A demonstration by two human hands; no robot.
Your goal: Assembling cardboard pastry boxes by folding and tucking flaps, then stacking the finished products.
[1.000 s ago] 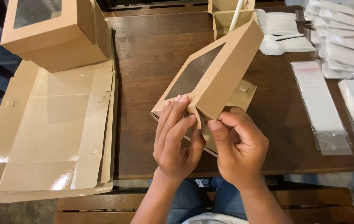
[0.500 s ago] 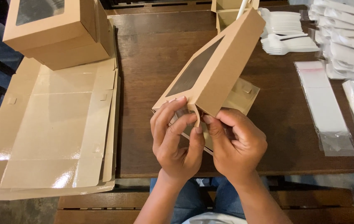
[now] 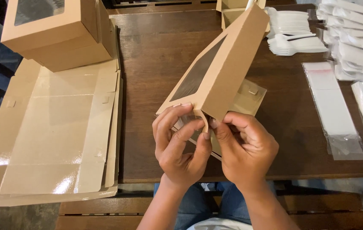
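Both hands work the near corner of a half-folded windowed box (image 3: pixel 215 72), held tilted above the table (image 3: pixel 156 64) at centre. The left hand (image 3: pixel 181 147) grips the corner, fingers curled over the window edge; the right hand (image 3: pixel 243 149) pinches a small tab (image 3: pixel 204 119). To fold well, keep the corner square and press the tab along its crease, judging by the flat blanks (image 3: pixel 54 127) at left.

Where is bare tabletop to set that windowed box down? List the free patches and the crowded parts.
Free: the dark wooden table between the stacked finished boxes and the held windowed box; also a strip between both hands and the clear bag. Crowded: flat cardboard blanks on the left, white spoons and packets at the far right.
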